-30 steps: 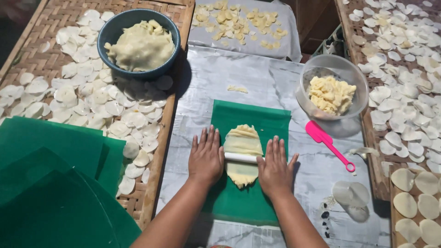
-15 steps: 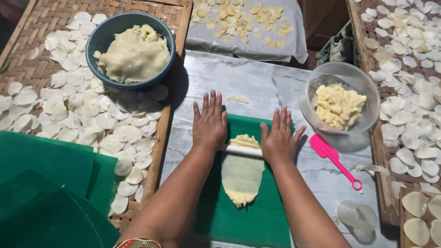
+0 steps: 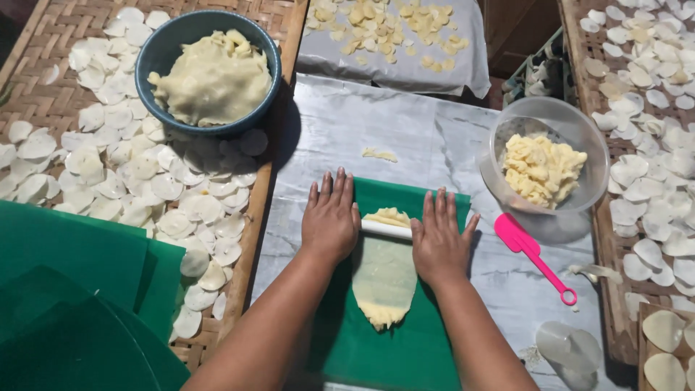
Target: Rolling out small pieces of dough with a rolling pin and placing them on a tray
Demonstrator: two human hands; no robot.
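My fingers lie flat and spread, gripping nothing; both palms press down on a thin white rolling pin that runs crosswise between them. My left hand covers its left end, my right hand its right end, so only the short middle stretch shows. Under the pin lies the dough sheet, pale yellow, rolled thin into a long tongue whose ragged tip points back toward me, with a thicker unrolled lump just beyond the pin. It rests on a smooth green mat at the near edge of the bench, which is covered in wrinkled grey plastic sheeting.

Just right of my right hand lies a pink plastic scraper. Beyond it, toward the right edge of the bench, stands a clear plastic bowl of crumbly yellow dough pieces. A small scrap of dough sits on the sheeting ahead of the mat. At the far edge a grey tray carries small yellowish cut pieces.

Left of the bench a woven bamboo tray holds many thin white discs and a blue bowl heaped with soft dough. More green mats are stacked at its near corner. Another woven tray of discs runs along the right.
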